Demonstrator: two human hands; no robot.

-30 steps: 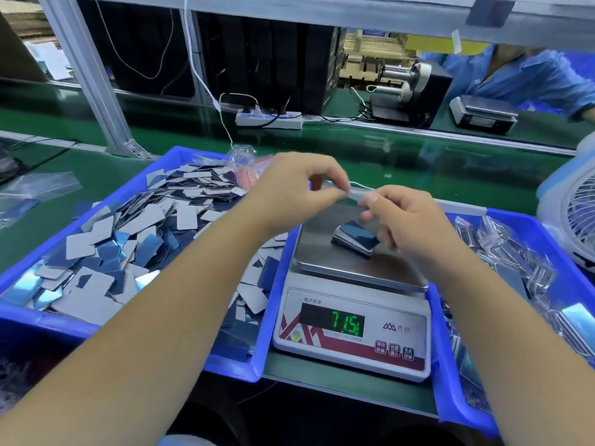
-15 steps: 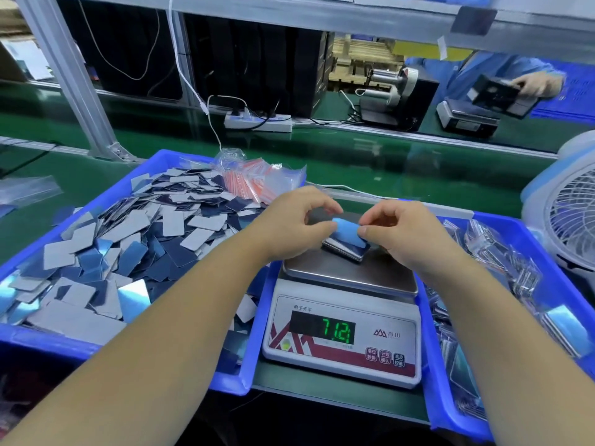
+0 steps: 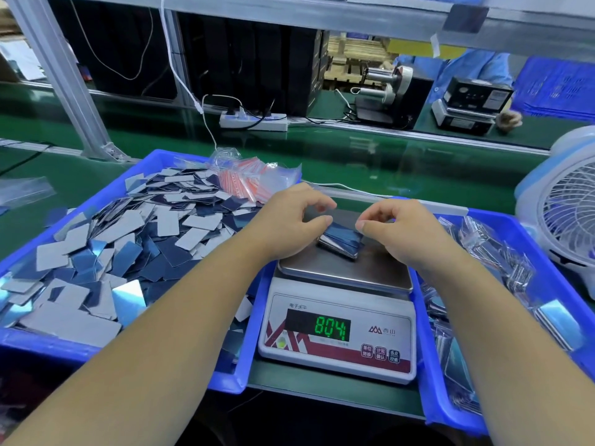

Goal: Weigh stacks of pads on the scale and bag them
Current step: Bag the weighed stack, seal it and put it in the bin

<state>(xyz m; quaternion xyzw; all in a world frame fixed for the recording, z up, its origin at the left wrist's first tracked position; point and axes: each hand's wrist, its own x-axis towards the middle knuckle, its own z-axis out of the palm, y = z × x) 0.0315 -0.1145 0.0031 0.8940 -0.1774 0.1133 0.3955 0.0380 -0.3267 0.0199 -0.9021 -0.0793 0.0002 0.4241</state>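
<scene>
The small stack of blue, glossy rectangular pads (image 3: 342, 241) lies on the steel weighing plate of the white digital scale (image 3: 338, 333), slightly fanned, its long side running toward the right. I have both hands on it. My left hand (image 3: 291, 220) has its fingers curled, the thumb touching the stack's near-left edge and the fingertips over its far-left corner, so it pinches that end. My right hand (image 3: 399, 230) is curled the same way, thumb tip at the stack's right end and the other fingers bent above it; whether those fingers actually touch the pads I cannot tell. The scale's green display reads 804 with a trailing digit I cannot make out, and three small buttons sit at its lower right.

The scale stands between two bins. Just beside it on my left, the wide blue plastic tray (image 3: 154, 159) is heaped with loose pads, some blue side up, others showing a grey backing. At that tray's far corner rests a bundle of clear zip bags with red strips (image 3: 254, 181). On my right, the second blue plastic tray (image 3: 512, 220) holds pads already sealed in clear bags.

All this sits on a green conveyor surface (image 3: 354, 156). A white and pale-blue desk fan (image 3: 566, 214) stands at the far right, and a white power strip (image 3: 254, 120) lies beyond the belt.
</scene>
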